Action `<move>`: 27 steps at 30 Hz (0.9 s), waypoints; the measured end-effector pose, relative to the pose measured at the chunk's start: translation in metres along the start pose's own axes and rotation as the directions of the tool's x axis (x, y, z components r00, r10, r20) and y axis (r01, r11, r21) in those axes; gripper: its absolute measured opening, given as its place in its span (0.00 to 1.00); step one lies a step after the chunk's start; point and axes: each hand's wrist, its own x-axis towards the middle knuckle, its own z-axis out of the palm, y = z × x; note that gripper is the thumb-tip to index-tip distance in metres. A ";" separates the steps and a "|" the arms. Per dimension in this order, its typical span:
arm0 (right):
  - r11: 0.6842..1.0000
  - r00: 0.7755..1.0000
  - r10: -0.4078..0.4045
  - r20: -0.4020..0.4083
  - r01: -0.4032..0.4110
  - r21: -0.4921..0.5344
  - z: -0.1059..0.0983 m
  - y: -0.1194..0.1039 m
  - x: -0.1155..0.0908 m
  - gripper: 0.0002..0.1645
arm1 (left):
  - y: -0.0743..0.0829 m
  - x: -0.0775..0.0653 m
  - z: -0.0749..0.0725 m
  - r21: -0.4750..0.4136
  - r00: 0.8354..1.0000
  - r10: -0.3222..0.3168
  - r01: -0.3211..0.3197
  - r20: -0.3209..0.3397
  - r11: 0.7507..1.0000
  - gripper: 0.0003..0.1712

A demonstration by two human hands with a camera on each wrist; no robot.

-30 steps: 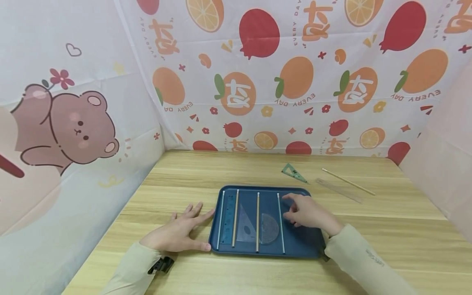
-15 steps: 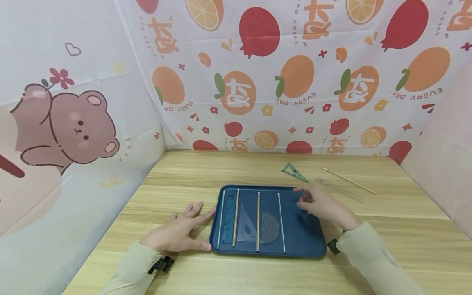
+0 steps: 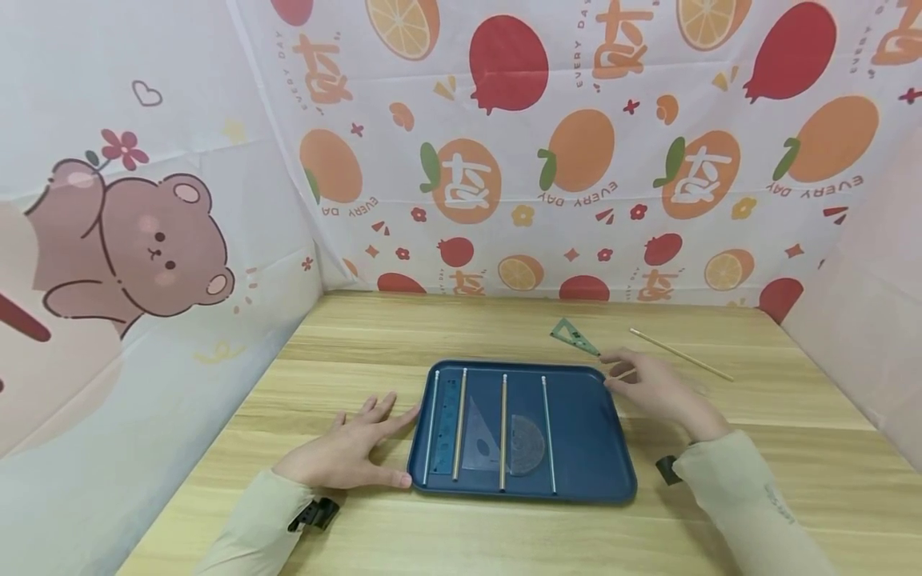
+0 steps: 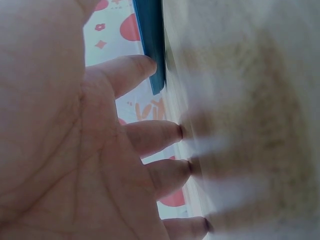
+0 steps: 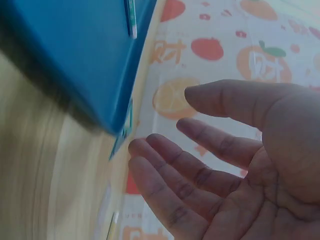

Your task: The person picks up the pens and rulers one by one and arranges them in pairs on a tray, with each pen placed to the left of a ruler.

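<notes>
A dark blue tray lies on the table in the head view. Several pencils stand lengthwise in it, one of them a teal pencil. Between them lie a blue ruler, a clear set square and a clear protractor. My left hand rests spread at the tray's left side, thumb and forefinger touching its edge. Past the tray's far right corner is my right hand, fingers loosely bent and holding nothing in the right wrist view. Near its fingertips lies a small green set square.
A wooden pencil lies on the wooden table at the back right. A clear ruler is mostly hidden behind my right hand. A fruit-print cloth stands behind the table, with further cloth walls at both sides.
My right hand has moved right and away from me, from above the tray beside the teal pencil to past the far right corner, now covering the clear ruler. My left hand stays put.
</notes>
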 end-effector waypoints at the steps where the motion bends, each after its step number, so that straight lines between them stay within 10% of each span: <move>1: 1.000 1.000 0.003 -0.006 -0.003 0.005 -0.002 0.003 0.000 0.28 | 0.000 0.000 0.000 0.002 1.000 0.001 -0.001 0.001 1.000 0.60; 27: 0.989 0.993 0.114 -0.031 -0.116 -0.092 -0.042 0.093 -0.013 0.32 | -0.004 0.002 0.002 0.003 1.000 0.014 -0.014 0.000 1.000 0.60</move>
